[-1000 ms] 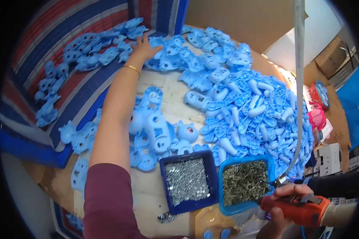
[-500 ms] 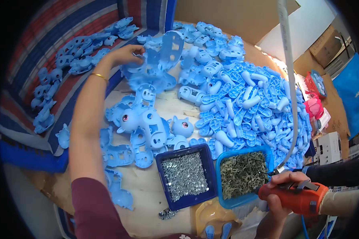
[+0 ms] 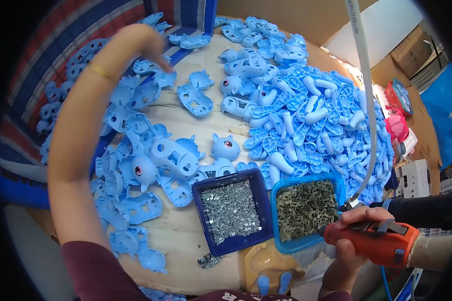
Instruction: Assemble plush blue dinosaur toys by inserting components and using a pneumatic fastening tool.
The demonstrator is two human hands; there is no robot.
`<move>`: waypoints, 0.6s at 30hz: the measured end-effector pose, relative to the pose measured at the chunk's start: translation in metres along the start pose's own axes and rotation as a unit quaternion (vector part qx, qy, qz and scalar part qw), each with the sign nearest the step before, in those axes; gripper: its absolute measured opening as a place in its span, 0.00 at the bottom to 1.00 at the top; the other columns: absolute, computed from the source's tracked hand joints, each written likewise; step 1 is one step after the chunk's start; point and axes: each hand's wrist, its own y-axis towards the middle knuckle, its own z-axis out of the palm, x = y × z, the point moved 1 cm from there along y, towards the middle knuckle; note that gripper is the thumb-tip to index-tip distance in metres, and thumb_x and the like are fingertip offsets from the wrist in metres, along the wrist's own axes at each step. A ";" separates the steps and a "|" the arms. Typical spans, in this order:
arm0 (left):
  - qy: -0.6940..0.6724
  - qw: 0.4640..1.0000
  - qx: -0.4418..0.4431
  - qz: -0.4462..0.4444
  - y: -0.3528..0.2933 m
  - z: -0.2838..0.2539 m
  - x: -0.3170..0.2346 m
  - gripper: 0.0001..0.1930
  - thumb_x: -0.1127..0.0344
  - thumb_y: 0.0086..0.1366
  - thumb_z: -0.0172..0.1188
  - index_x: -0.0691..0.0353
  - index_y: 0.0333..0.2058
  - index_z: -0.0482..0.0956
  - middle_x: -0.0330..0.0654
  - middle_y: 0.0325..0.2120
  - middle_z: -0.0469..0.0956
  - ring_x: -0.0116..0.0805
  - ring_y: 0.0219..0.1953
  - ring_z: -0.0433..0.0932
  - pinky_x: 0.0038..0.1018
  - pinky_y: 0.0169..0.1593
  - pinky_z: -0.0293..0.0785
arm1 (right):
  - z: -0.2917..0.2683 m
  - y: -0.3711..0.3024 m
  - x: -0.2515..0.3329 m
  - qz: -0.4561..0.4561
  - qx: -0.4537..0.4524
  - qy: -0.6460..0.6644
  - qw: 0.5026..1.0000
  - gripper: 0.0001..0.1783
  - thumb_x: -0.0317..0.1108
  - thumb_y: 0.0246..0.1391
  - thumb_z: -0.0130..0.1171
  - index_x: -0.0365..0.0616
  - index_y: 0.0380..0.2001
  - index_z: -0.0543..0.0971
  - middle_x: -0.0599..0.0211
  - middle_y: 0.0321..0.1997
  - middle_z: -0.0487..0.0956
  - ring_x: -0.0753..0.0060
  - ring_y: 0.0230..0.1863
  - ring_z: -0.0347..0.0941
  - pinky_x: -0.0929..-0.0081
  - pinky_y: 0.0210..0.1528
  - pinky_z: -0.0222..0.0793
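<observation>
1. Left hand (image 3: 148, 47): blurred, wrist bent, fingers down by the light-blue plastic animal-shaped shell halves (image 3: 173, 158). Can't tell from my feed whether it grips one.
2. Change: the shell cluster by that hand half a second ago now lies nearer, left of centre, overlapping others. Wooden-looking surface (image 3: 186, 273) shows where it was; one two-lobed light-blue shell piece (image 3: 195, 98) lies apart there.
3. Meaning, my read: more shells within easy reach, but tangled, so singling one out may snag.
4. Right hand (image 3: 356, 238): unchanged, wrapped round the orange handheld power tool (image 3: 394, 246), nose at the light-blue plastic tray (image 3: 274, 220) of olive-grey clips (image 3: 306, 208).
5. Light-blue limb-shaped pieces (image 3: 316, 116): heaped right, untouched.
</observation>
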 end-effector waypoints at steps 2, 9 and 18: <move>-0.122 0.978 -0.121 0.118 0.030 -0.008 -0.060 0.49 0.31 0.52 0.64 0.60 0.65 0.65 0.54 0.62 0.68 0.50 0.63 0.69 0.40 0.63 0.67 | -0.004 0.005 -0.007 -0.033 0.028 -0.031 0.999 0.38 0.29 0.45 0.74 0.42 0.55 0.62 0.48 0.41 0.79 0.63 0.37 0.79 0.70 0.39 0.78; -0.240 0.900 -0.331 0.152 0.146 -0.026 -0.227 0.36 0.47 0.57 0.63 0.40 0.65 0.65 0.38 0.71 0.55 0.55 0.72 0.49 0.70 0.64 0.52 | 0.002 -0.003 -0.010 -0.005 -0.023 -0.064 0.998 0.38 0.39 0.44 0.76 0.44 0.53 0.64 0.56 0.37 0.78 0.69 0.33 0.75 0.74 0.37 0.71; -0.203 0.966 -0.100 0.128 0.185 -0.026 -0.219 0.47 0.55 0.43 0.75 0.47 0.65 0.67 0.45 0.66 0.64 0.49 0.68 0.62 0.46 0.64 0.67 | -0.013 -0.002 -0.019 -0.063 -0.009 -0.100 0.993 0.38 0.39 0.45 0.76 0.44 0.54 0.64 0.56 0.37 0.79 0.69 0.32 0.76 0.74 0.37 0.71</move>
